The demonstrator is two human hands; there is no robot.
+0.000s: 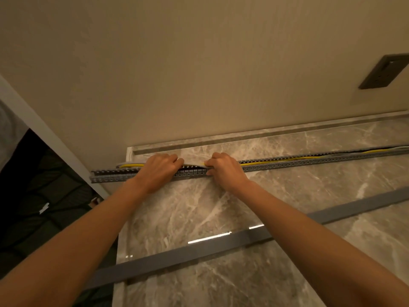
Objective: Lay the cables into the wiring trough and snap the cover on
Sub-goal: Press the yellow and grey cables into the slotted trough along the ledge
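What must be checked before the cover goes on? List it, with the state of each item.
1. Both hands on the work: ok. The left hand and the right hand grip the cables at the trough.
2. Cables seated between the hands: not ok. A strand arches above the slotted wall.
3. Left end seated: not ok. Yellow and pale cables bulge over the rear wall.
4. Far right run seated: cannot tell, too small.
5. Cover free and close by: ok. It lies on the countertop, apart from the trough.
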